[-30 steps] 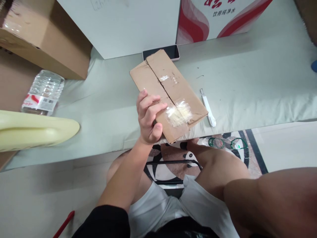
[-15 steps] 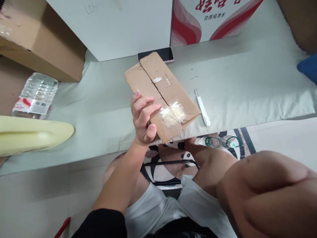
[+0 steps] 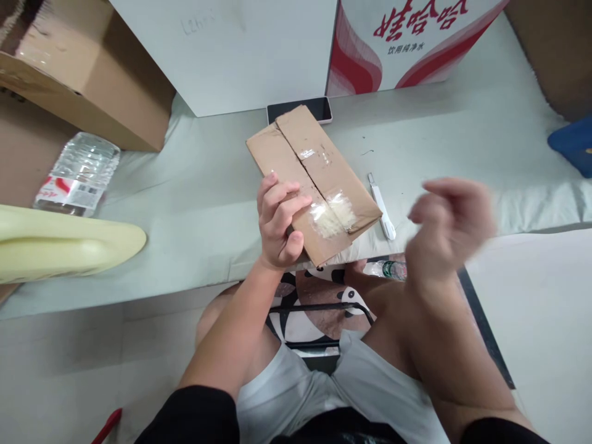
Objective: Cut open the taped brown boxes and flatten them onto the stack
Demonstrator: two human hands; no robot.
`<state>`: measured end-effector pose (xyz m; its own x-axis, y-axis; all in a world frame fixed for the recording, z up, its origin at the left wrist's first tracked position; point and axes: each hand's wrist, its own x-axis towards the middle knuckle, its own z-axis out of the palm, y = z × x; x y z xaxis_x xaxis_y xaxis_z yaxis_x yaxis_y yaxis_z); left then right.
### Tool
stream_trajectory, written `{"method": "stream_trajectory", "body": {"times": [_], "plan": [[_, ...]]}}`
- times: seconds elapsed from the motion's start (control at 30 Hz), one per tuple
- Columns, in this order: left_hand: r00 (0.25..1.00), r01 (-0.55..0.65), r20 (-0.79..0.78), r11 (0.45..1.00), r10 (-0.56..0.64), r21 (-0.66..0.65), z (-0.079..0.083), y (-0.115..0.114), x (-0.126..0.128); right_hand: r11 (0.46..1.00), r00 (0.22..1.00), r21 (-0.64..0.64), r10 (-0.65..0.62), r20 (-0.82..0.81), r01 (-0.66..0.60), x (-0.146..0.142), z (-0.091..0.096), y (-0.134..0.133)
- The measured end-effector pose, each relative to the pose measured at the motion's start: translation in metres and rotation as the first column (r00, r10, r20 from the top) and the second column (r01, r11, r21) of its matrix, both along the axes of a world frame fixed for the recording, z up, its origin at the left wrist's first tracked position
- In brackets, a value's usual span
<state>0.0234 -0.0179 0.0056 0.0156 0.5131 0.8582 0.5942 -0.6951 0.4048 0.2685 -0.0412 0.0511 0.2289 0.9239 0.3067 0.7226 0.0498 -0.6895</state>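
Observation:
A small flat cardboard box (image 3: 319,166), taped along its middle seam, lies slanted at the near edge of the cloth-covered surface. My left hand (image 3: 282,219) grips its near left side, fingers over the top and thumb by the lower edge. A shiny patch of clear tape (image 3: 332,214) covers the seam near the right end. My right hand (image 3: 446,228) is in the air to the right, apart from the box, blurred with its fingers seemingly curled. Between the box and that hand lies a white utility knife (image 3: 382,208), its tip pointing away from me.
Behind the box lies a phone (image 3: 300,111) against a large white carton (image 3: 240,55). On the left are a brown carton (image 3: 115,80), a water bottle (image 3: 76,176) and a pale yellow object (image 3: 69,243). Something blue (image 3: 573,145) sits at the right edge.
My right hand has risen from over my right knee to beside the utility knife. My left hand stays on the box. The whole view has shifted slightly.

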Motion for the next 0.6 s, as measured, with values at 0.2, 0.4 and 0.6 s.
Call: {"method": "stream_trajectory", "body": {"times": [0.2,0.4,0.6], "plan": [[1.000,0.023,0.021,0.999,-0.024,0.023,-0.001,0.003,0.001,0.919,0.966,-0.371,-0.037,0.255,0.133,0.004,-0.027,0.028],[0.996,0.070,0.047,0.997,-0.072,0.042,-0.001,0.000,0.000,0.892,0.981,-0.449,0.040,0.189,0.050,0.008,-0.028,0.029],[0.998,0.048,0.050,0.999,-0.048,0.000,-0.003,-0.001,-0.001,0.983,0.892,0.037,0.179,-0.416,-0.180,-0.006,0.011,0.019]]}}
